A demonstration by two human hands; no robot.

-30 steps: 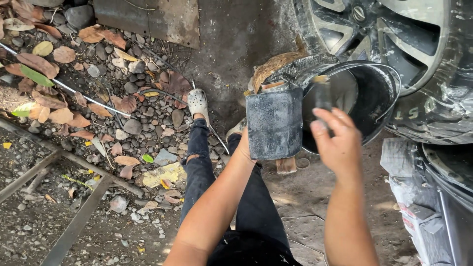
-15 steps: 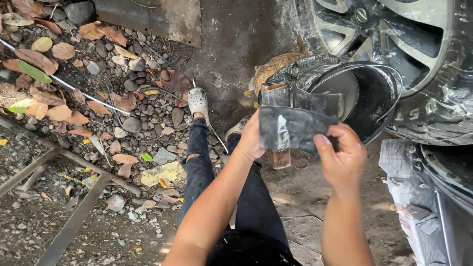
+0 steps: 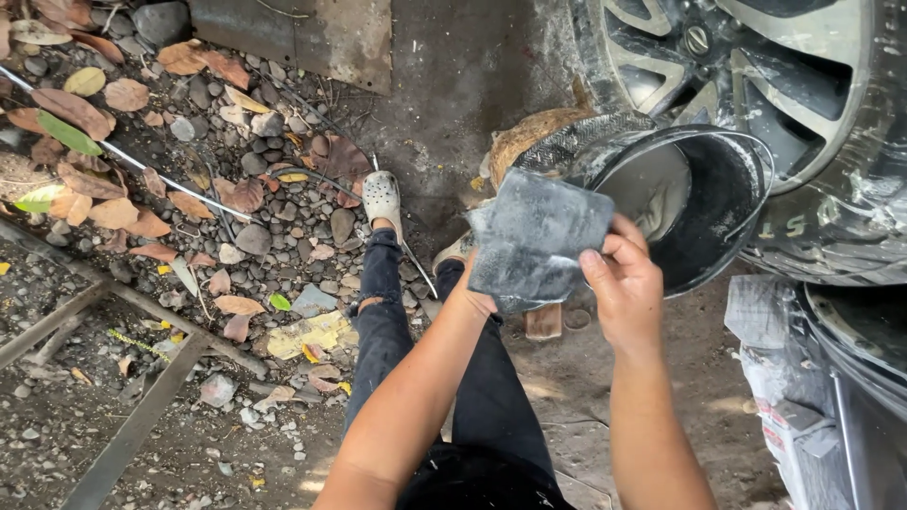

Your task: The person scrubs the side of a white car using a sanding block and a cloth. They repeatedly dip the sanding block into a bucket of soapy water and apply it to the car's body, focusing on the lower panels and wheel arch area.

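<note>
Pinching a grey sheet [image 3: 539, 241] between both grips, left hand [image 3: 472, 293] beneath, right hand [image 3: 628, 288] at its edge.

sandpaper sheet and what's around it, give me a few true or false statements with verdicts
1. Both hands hold the grey sandpaper sheet: the left hand under it, the right hand at its edge. True.
2. The black bucket stands upright. False: it is tipped on its side, mouth towards the person.
3. A car wheel is behind the bucket. True.
4. The person is barefoot. False: a pale clog is on the foot.
</note>
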